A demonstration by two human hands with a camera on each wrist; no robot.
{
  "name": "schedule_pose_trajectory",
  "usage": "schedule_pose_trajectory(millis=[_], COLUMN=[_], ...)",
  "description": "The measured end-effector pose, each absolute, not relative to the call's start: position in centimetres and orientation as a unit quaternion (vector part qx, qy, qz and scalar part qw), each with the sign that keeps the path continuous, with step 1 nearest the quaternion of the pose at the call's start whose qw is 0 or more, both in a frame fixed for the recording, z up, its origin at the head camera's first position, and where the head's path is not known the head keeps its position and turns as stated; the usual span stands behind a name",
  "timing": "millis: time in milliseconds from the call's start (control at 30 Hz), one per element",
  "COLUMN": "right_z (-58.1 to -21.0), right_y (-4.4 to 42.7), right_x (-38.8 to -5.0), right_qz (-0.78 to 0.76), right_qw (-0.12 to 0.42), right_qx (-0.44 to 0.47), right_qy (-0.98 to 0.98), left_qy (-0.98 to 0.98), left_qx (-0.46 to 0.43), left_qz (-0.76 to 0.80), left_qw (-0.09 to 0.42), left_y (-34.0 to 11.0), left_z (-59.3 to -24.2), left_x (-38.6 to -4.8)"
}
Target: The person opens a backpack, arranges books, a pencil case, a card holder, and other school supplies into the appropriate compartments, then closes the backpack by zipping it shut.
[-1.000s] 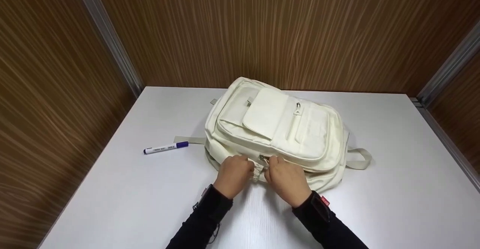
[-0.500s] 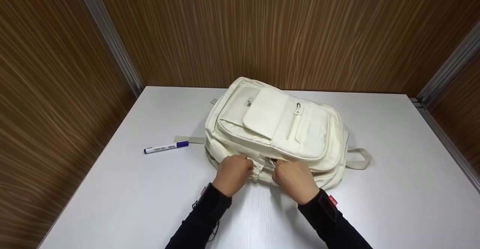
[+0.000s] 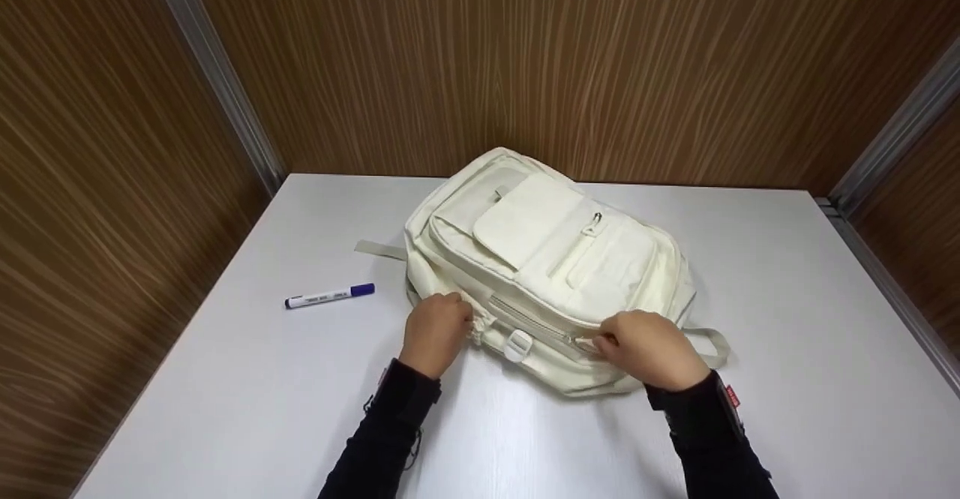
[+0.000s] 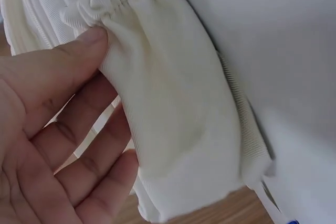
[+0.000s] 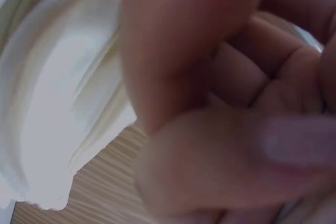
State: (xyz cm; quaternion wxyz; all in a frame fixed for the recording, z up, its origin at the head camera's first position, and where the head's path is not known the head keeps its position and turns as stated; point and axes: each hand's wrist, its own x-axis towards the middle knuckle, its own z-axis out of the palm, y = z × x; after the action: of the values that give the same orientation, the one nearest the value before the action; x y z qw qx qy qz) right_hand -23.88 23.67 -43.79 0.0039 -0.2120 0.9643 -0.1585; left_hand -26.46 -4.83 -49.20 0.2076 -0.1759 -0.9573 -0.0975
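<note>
A cream backpack lies on its back at an angle, its front pockets facing up. My left hand holds the gathered edge of its side pocket; in the left wrist view the thumb lies on the fabric and the fingers go behind it. My right hand pinches the zipper pull on the near side of the bag. The zipper track runs from the slider back toward my left hand. In the right wrist view my curled fingers hide the pull.
A white marker with a purple cap lies on the white table, left of the bag. A loose strap sticks out at the bag's left, and a webbing loop at its right. Wood-grain panels surround the table.
My right hand has drawn the zipper slider to the right along the bag. The backpack has turned slightly clockwise, uncovering a white buckle. My left hand, still gripping the pocket, has shifted a little left.
</note>
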Motion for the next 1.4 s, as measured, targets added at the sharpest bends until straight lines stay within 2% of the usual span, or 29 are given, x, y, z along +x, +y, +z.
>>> schedule_pose_trajectory(millis=[200,367,500,833,933,1133,1200,1400], right_z=[-43.5,-43.3,-42.9,-42.5,-42.3,-42.2,-42.4,-42.9], right_y=[25.4,26.3,26.9,27.0,26.5,24.8,24.3,23.6], right_x=[-24.3,-24.4,-24.5,-24.3,-24.1,-24.0,-23.9,-24.0], right_qz=[-0.224,-0.245,-0.253,-0.245,-0.243,-0.251,-0.253,-0.245], right_qw=[0.093,0.123,0.137,0.119,0.109,0.104,0.108,0.091], right_qx=[-0.234,-0.237,-0.228,-0.204,-0.219,-0.287,-0.299,-0.313], right_qy=[0.942,0.932,0.93,0.941,0.939,0.919,0.914,0.913], left_qy=[-0.957,-0.945,-0.94,-0.952,-0.948,-0.896,-0.882,-0.881], left_qx=[-0.116,-0.1,-0.075,-0.015,-0.059,-0.277,-0.324,-0.331], left_qz=[-0.085,-0.071,-0.065,-0.022,-0.038,-0.124,-0.116,-0.049], left_qw=[0.252,0.303,0.325,0.306,0.31,0.324,0.321,0.333], left_y=[-5.8,-5.6,-5.7,-6.4,-4.8,0.0,1.5,4.1], left_z=[-49.7,-50.1,-50.4,-50.0,-48.9,-47.5,-47.8,-49.1], left_x=[-27.1,-27.5,-27.8,-27.0,-25.8,-23.2,-22.7,-22.6])
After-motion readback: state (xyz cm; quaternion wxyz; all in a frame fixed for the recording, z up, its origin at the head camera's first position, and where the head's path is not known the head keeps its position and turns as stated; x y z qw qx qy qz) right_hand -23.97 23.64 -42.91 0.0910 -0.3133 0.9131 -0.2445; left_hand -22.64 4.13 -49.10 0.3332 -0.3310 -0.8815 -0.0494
